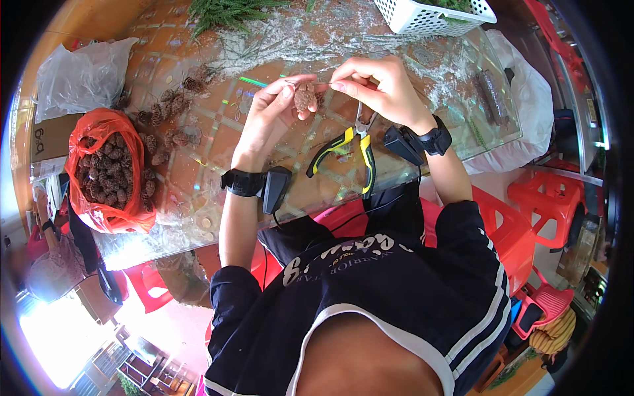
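Note:
A small brown pine cone (304,99) is pinched in the fingers of my left hand (272,109), above the glass-topped table. My right hand (376,86) is closed just to its right, thumb and forefinger pressed on a thin wire (321,85) that runs to the cone. Below the right hand lie pliers (362,135) with yellow and black handles spread apart, their jaws pointing away from me. More loose pine cones (168,105) are scattered on the table to the left, beside a red plastic bag (99,125) full of them.
Green sprigs (228,12) lie at the far edge near white powder (264,53). A white perforated basket (422,18) with greenery stands at the far right. Clear plastic bags (86,76) sit at the left. Red stools (545,198) stand to the right.

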Demonstrator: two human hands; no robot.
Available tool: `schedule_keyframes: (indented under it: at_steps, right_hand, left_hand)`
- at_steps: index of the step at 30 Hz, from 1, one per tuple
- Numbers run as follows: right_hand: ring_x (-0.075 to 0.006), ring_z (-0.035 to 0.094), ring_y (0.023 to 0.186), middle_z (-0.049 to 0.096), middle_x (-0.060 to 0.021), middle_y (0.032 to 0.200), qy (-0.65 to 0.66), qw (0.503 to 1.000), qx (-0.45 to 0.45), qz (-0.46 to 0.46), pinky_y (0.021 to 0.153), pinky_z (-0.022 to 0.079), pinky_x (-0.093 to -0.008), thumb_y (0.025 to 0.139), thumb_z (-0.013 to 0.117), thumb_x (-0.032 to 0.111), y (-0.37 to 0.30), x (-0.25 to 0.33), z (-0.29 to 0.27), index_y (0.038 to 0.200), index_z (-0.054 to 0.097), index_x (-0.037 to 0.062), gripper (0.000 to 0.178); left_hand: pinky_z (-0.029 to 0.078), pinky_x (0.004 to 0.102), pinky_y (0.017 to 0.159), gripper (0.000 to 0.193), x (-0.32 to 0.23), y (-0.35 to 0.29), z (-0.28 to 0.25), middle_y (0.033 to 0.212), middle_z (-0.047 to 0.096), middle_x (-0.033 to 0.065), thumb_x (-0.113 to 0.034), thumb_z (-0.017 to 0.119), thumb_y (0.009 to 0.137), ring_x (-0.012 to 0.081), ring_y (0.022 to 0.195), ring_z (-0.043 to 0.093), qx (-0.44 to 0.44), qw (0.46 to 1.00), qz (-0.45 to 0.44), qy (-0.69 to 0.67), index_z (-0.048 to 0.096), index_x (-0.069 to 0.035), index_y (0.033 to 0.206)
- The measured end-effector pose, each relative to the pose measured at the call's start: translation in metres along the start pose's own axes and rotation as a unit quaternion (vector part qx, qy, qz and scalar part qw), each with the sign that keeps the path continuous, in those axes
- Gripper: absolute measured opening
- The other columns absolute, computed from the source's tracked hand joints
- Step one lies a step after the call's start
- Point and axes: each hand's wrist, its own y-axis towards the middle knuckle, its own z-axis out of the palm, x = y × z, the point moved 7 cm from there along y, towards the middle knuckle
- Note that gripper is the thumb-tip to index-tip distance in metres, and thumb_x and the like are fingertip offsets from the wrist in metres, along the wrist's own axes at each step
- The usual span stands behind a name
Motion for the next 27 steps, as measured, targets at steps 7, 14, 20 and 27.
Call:
schedule_keyframes:
  at_steps: [7, 14, 20, 27]
  right_hand:
    - [-0.004, 0.039, 0.047, 0.046, 0.0, 0.052, -0.003, 1.0, -0.014, -0.017, 0.044, 0.029, -0.0204, 0.078, 0.061, 0.005, 0.0009, 0.0034, -0.0003, 0.083, 0.062, 0.0035, 0.005]
    - [-0.0055, 0.031, 0.043, 0.037, 0.0012, 0.047, 0.008, 0.999, -0.017, -0.048, 0.042, 0.025, -0.023, 0.077, 0.063, 0.009, -0.0002, 0.0035, 0.002, 0.082, 0.062, 0.0058, 0.006]
    - [-0.0064, 0.035, 0.043, 0.042, -0.0006, 0.048, 0.012, 0.999, -0.002, -0.042, 0.042, 0.027, -0.0234, 0.078, 0.063, 0.01, 0.0005, 0.0045, 0.0045, 0.081, 0.061, 0.0053, 0.006]
    - [-0.0078, 0.039, 0.044, 0.048, -0.0032, 0.051, 0.022, 0.999, 0.003, -0.024, 0.043, 0.031, -0.024, 0.078, 0.062, 0.011, 0.0001, 0.0042, 0.0073, 0.079, 0.06, 0.0039, 0.008]
  left_hand:
    - [0.043, 0.026, 0.07, 0.036, 0.0016, -0.0005, -0.003, 0.108, 0.056, 0.0182, -0.019, 0.053, 0.086, 0.0141, 0.078, 0.054, 0.004, 0.999, 0.0, -0.051, 0.05, 0.001, 0.116]
    - [0.043, 0.0256, 0.071, 0.036, 0.0036, -0.0009, 0.0015, 0.102, 0.059, 0.0118, -0.016, 0.058, 0.083, 0.0113, 0.076, 0.052, 0.013, 0.999, 0.001, -0.037, 0.052, 0.0, 0.115]
    - [0.042, 0.0244, 0.07, 0.034, 0.0027, -0.0038, 0.0007, 0.097, 0.061, 0.0075, -0.016, 0.059, 0.082, 0.0101, 0.076, 0.052, 0.021, 0.999, -0.013, 0.032, 0.055, 0.0, 0.112]
    - [0.043, 0.0236, 0.068, 0.032, 0.0028, -0.0039, 0.0013, 0.098, 0.06, 0.0083, -0.017, 0.058, 0.083, 0.0127, 0.08, 0.055, 0.01, 0.999, -0.005, 0.047, 0.055, 0.0, 0.111]
